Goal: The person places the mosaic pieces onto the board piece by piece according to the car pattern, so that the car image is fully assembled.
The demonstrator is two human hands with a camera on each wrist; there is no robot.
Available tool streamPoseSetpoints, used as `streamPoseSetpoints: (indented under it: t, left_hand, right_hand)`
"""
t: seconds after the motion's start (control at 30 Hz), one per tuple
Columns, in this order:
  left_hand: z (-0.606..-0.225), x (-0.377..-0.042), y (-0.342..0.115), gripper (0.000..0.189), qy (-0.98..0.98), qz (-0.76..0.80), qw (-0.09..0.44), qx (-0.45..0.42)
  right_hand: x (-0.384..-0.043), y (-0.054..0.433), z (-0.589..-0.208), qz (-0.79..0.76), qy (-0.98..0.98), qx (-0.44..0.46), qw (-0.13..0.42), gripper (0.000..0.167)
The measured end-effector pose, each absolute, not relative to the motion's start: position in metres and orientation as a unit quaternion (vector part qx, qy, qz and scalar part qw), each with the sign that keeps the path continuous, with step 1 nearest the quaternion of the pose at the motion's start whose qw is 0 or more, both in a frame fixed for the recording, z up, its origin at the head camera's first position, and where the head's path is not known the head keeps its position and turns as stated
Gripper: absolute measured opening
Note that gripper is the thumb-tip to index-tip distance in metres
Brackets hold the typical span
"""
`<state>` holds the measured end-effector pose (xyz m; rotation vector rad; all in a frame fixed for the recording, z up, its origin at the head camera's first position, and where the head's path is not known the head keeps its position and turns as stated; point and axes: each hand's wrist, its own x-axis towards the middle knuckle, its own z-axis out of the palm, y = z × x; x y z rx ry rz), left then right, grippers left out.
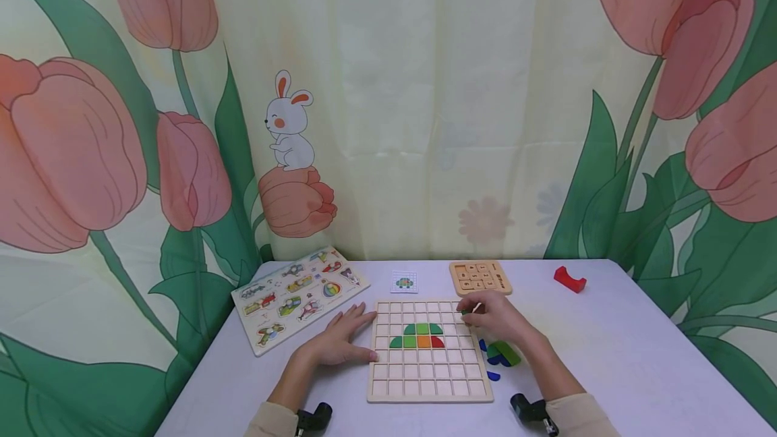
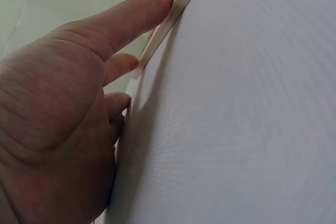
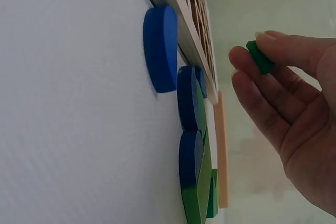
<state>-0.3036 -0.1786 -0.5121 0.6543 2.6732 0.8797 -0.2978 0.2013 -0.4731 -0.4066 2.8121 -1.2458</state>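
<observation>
A wooden grid board (image 1: 431, 393) lies on the white table. Near its middle, green, light green, orange and red pieces (image 1: 423, 341) fill several cells in two rows. My left hand (image 1: 338, 341) rests at the board's left edge with fingers extended; in the left wrist view its thumb (image 2: 136, 19) touches the wooden rim. Above the board's upper right corner, my right hand (image 1: 499, 317) pinches a small green piece (image 3: 260, 57) between thumb and fingers. Loose blue pieces (image 3: 160, 49) and green pieces (image 1: 506, 353) lie beside the board's right edge, some overlapping.
Behind the board lies a small card (image 1: 403, 282) with a coloured grid picture. A wooden number puzzle (image 1: 479, 278) is right of it, and a red curved block (image 1: 570, 280) lies farther right. A picture puzzle board (image 1: 300, 299) sits at the back left. A printed curtain (image 1: 425, 120) hangs behind.
</observation>
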Motion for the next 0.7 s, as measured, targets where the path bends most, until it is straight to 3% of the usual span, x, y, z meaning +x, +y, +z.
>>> streamPoseSetpoints:
  t: [0.33, 0.7]
  left_hand:
    - [-0.513, -0.304, -0.179, 0.095, 0.918, 0.298, 0.120, 0.232]
    - [-0.513, -0.304, -0.179, 0.096, 0.918, 0.301, 0.122, 0.226]
  right_hand:
    - [-0.296, 0.193, -0.474, -0.379, 0.906, -0.190, 0.012, 0.014]
    - [-0.298, 0.185, -0.478, -0.398, 0.892, -0.210, 0.039, 0.012]
